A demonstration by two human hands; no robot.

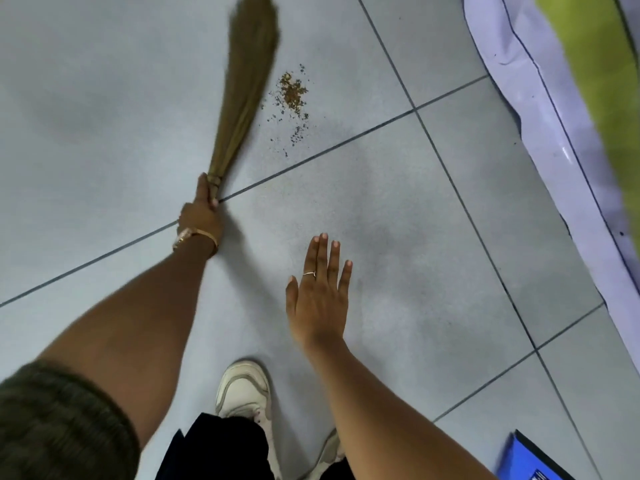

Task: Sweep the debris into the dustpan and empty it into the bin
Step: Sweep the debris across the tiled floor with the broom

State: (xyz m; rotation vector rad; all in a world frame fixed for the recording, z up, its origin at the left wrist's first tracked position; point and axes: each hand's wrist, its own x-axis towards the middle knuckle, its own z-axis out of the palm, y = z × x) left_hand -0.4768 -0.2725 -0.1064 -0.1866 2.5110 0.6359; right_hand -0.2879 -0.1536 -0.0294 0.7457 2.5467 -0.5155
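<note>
Left hand (202,211): wrapped tight round the bound neck of the broom (244,88), fingers (207,194) closed on the handle end, a gold bracelet (195,237) at the wrist.
Broom: a soft grass bundle, angled up and away from the hand, bristle end blurred near the top edge of the view — its tips sit left of the debris, not touching the main pile.
Debris (292,95): a small heap of brown crumbs with darker specks trailing down from it, lying on one floor tile, just right of the bristles and just above a dark grout line.
Right hand (318,292): flat and empty, palm down, fingers (332,258) straight and only slightly spread, a thin ring (309,274) on one finger — it hovers over the floor, well below the debris and apart from the broom.
Floor (398,220): pale grey tiles with dark grout lines running diagonally.
Feet: a white shoe (244,389) points up between the two forearms, dark clothing just below it.
Right edge: white sheeting with a dark line (540,109) lies along the floor, with yellow-green material (602,81) beyond it.
Bottom right corner: a blue object (523,460), cut off by the frame — can't tell what it is.
Dustpan and bin: cannot tell where they are.
</note>
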